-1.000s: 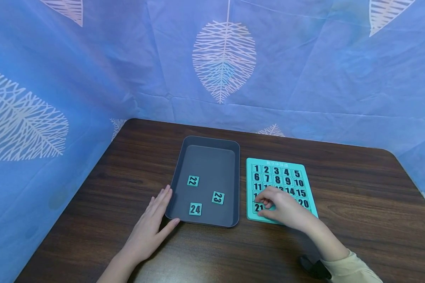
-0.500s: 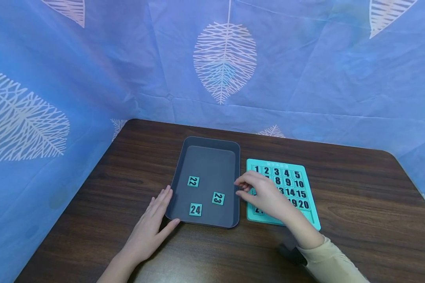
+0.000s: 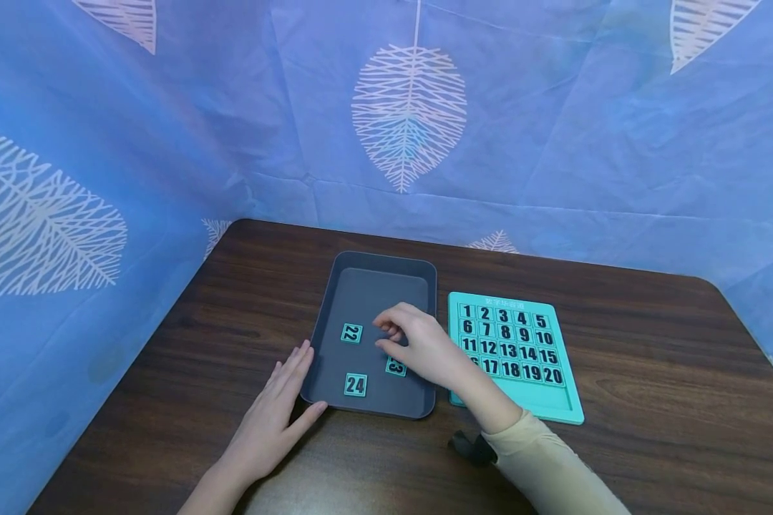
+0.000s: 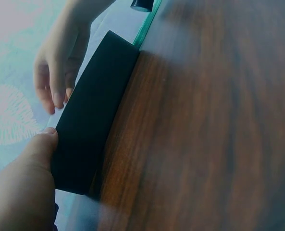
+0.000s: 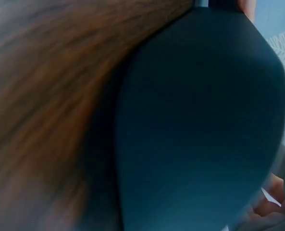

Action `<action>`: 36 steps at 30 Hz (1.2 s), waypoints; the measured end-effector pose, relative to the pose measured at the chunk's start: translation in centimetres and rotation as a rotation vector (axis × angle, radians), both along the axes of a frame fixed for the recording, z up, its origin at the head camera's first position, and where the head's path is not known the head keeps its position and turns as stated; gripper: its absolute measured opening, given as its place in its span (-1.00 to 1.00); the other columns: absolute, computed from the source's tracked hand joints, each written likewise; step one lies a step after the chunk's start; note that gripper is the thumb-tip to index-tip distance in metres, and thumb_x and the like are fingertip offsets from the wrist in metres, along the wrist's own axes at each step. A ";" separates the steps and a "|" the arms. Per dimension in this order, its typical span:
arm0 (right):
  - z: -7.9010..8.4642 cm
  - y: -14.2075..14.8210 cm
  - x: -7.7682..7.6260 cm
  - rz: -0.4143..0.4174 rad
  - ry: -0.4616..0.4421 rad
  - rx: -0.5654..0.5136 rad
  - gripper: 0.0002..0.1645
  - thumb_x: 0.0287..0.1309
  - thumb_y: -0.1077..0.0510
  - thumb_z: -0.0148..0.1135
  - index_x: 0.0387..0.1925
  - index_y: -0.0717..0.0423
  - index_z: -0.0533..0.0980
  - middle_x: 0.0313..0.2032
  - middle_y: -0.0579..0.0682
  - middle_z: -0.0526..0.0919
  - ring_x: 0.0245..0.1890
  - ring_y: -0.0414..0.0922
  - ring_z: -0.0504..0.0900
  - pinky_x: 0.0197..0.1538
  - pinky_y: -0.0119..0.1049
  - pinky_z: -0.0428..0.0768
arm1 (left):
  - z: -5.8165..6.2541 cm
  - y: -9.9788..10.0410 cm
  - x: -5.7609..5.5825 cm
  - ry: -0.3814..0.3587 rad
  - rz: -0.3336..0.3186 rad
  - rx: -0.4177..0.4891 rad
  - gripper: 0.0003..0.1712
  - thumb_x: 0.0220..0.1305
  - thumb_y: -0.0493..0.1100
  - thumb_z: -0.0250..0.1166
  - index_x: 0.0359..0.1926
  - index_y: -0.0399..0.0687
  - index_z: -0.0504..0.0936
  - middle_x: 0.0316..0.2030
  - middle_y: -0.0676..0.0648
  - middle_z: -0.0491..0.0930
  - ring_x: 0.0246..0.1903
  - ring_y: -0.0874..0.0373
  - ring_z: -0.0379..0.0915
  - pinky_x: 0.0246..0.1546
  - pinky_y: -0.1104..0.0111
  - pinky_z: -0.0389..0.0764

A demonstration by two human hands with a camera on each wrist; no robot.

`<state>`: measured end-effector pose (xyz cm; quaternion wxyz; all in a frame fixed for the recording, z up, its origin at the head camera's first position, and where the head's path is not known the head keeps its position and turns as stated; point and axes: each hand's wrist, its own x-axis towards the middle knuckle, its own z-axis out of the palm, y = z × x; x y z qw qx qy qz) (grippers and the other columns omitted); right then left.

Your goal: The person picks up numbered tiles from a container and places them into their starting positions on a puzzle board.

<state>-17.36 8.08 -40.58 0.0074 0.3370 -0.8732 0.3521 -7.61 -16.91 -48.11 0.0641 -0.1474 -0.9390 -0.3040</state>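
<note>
A dark grey tray (image 3: 380, 290) holds three teal number tiles: 22 (image 3: 351, 333), 23 (image 3: 396, 368) and 24 (image 3: 356, 385). My left hand (image 3: 272, 416) lies with straight fingers along the tray's left rim, its thumb at the near left corner. In the left wrist view, that thumb (image 4: 42, 144) touches the tray's dark side wall (image 4: 94, 115). Over the tray, my right hand (image 3: 425, 347) hangs with loosely bent fingers, thumb and forefinger apart and nothing between them. It partly covers tile 23. The right wrist view is filled mostly by the blurred tray wall (image 5: 200, 120).
Right of the tray lies a teal number board (image 3: 544, 406) with rows of tiles; the right forearm hides its near left corner. Both stand on a dark wooden table (image 3: 650, 357). Behind and to the left hangs a blue cloth (image 3: 554, 129) with white leaf prints.
My right hand has left the board's bottom row, where tile 21 sits, and moved left over the tray. The left hand and the three tray tiles have stayed put.
</note>
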 end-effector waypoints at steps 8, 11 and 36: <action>-0.8 -2.5 -0.9 -0.005 -0.065 -0.011 -0.62 0.10 0.24 0.37 -0.02 0.23 0.55 -0.21 0.05 0.55 -0.29 -0.20 0.52 -0.19 -0.27 0.60 | 0.0 -0.1 0.0 0.009 -0.007 -0.004 -0.13 0.36 0.18 0.10 0.52 0.07 -0.08 0.49 0.00 -0.10 0.44 0.10 -0.19 0.38 0.03 -0.05; -1.2 -3.0 -1.4 -0.004 -0.090 -0.001 -0.62 0.09 0.23 0.38 -0.03 0.22 0.56 -0.23 0.01 0.54 -0.30 -0.22 0.51 -0.21 -0.35 0.58 | 0.1 -0.1 0.0 0.003 -0.005 -0.003 -0.13 0.36 0.19 0.10 0.52 0.07 -0.08 0.49 0.01 -0.11 0.44 0.11 -0.20 0.38 0.04 -0.05; -3.4 -4.1 -3.2 0.010 -0.041 0.192 -0.60 0.07 0.18 0.41 -0.06 0.29 0.58 -0.24 0.06 0.51 -0.35 -0.16 0.48 -0.28 -0.40 0.51 | 0.0 0.0 0.0 -0.015 -0.010 0.011 -0.13 0.37 0.18 0.10 0.52 0.08 -0.10 0.49 0.03 -0.13 0.44 0.13 -0.21 0.38 0.02 -0.05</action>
